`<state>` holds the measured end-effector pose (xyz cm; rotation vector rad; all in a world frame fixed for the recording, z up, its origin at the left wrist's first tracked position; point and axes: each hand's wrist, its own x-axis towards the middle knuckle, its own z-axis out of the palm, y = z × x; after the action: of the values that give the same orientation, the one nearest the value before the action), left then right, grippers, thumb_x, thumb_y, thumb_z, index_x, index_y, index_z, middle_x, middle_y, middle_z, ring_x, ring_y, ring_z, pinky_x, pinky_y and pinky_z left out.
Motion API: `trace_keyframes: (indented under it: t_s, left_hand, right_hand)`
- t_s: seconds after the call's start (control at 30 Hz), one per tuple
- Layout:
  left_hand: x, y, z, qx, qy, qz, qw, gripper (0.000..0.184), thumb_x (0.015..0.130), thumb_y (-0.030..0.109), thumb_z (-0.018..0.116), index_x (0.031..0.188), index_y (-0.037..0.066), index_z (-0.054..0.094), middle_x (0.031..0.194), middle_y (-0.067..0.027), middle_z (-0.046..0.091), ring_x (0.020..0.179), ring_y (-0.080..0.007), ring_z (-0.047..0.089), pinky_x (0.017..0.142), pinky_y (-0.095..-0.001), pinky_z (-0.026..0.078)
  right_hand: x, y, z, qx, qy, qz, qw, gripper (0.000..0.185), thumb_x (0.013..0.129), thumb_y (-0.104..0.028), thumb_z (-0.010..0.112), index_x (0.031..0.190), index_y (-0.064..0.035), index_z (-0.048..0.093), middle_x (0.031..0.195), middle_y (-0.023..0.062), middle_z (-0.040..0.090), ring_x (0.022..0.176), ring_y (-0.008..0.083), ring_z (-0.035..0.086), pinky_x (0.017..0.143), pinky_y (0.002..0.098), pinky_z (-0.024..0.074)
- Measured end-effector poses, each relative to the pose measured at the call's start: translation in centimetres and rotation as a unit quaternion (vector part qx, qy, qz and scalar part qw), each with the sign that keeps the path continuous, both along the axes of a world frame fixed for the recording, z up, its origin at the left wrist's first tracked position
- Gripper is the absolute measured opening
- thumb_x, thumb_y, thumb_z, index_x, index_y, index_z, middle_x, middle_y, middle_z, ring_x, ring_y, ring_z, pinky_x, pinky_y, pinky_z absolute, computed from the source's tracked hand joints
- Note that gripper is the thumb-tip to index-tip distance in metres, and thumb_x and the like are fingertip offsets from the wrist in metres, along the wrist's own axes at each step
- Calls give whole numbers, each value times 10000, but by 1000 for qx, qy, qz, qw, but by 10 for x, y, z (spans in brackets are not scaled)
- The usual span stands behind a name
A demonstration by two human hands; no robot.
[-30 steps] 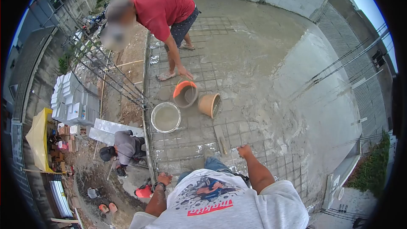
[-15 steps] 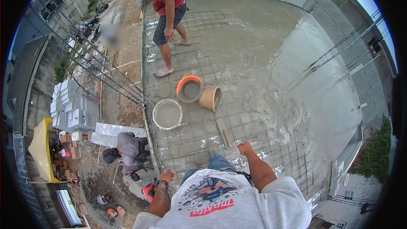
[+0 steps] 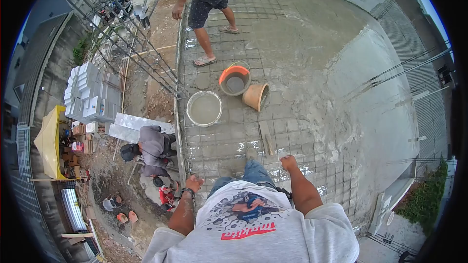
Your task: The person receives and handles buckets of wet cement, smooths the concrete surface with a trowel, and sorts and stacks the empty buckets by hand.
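My left hand point(image 3: 194, 183) hangs near the slab's edge, its fingers loosely bent and apart, holding nothing I can see. My right hand point(image 3: 288, 162) is out to the right, its fingers curled closed with nothing visible in them. Closest to it, a long flat grey board point(image 3: 266, 137) with a tan strip along it lies on the wire mesh point(image 3: 229, 148). Further ahead stand a round white-rimmed bucket point(image 3: 204, 108) of grey slurry and an orange-and-grey bucket point(image 3: 235, 80) with some grey mix inside. Beside that, a tan bucket point(image 3: 256, 97) leans over.
A co-worker point(image 3: 209, 9) in shorts and sandals stands on the mesh ahead. Wet concrete point(image 3: 341, 107) covers the right side. A drop runs along the slab's left edge point(image 3: 181, 136), with people point(image 3: 155, 146) below. Upright rebar point(image 3: 141, 44) rises at that edge.
My view has shifted forward and left; the buckets and board sit further right and up in it. The co-worker ahead has turned, an arm swinging out to the left. My hands remain low.
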<state>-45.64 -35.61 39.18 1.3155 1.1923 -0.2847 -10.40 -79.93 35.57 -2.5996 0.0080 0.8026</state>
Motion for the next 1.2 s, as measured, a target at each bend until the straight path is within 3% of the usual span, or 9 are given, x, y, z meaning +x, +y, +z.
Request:
trace_keyframes:
  t_s: [0.37,0.47,0.57,0.67,0.77,0.87,0.97,1.07,1.2]
  left_hand:
    - [-20,-3,19,-74,39,75,994,404,766,268,812,797,88,451,702,-44,585,594,-151,579,464,-324,465]
    - [-29,-3,4,-61,54,63,995,377,776,271,802,846,67,494,707,-56,600,579,-160,581,471,-331,462]
    - [-31,0,-16,-46,60,30,997,369,784,252,791,958,35,548,732,-74,624,587,-170,587,489,-341,464]
    - [-50,10,-67,-182,23,71,980,425,792,236,780,1082,13,564,763,-88,646,618,-176,600,511,-348,471]
    - [-30,10,-43,-177,15,71,981,459,796,235,778,1131,11,558,782,-94,658,652,-173,611,522,-348,477]
    - [4,0,-5,-75,50,24,996,427,791,250,785,1068,23,553,772,-93,655,652,-171,613,520,-349,479]
    - [25,2,-6,-17,73,-16,997,386,781,262,796,952,45,526,751,-91,649,630,-174,610,513,-355,479]
    - [47,3,-2,-37,80,5,996,397,774,286,801,874,66,485,721,-86,639,609,-184,610,509,-366,481]
    - [117,6,37,-122,83,70,987,397,782,302,786,856,69,473,757,-102,622,668,-225,625,525,-396,491]
  right_hand:
    - [4,23,17,-7,17,8,1000,403,879,-340,591,886,59,651,770,184,675,591,284,657,559,407,505]
    - [7,45,72,9,105,-59,993,474,812,-339,652,1090,45,654,1098,276,643,1085,388,610,932,415,482]
    - [10,46,81,1,77,-41,996,465,817,-360,634,1067,31,669,1081,280,644,1067,393,614,908,420,489]
    - [12,39,82,14,-8,-11,1000,356,841,-318,655,899,34,676,745,158,678,603,259,658,568,392,498]
    - [17,28,75,-8,-25,37,999,355,838,-314,657,920,31,684,787,183,690,694,286,678,641,397,512]
    - [28,27,81,-36,107,-37,993,434,835,-365,600,1001,25,691,1091,237,655,1078,393,603,927,422,474]
    - [46,29,80,-51,87,20,995,424,838,-357,593,984,28,692,1073,247,657,1071,384,612,919,423,476]
    - [80,1,-16,-27,-5,117,993,350,858,-333,621,886,10,686,735,191,678,669,295,672,650,398,519]
    - [147,41,28,-11,122,-45,991,372,847,-354,608,948,-7,695,871,195,672,822,309,653,765,397,507]
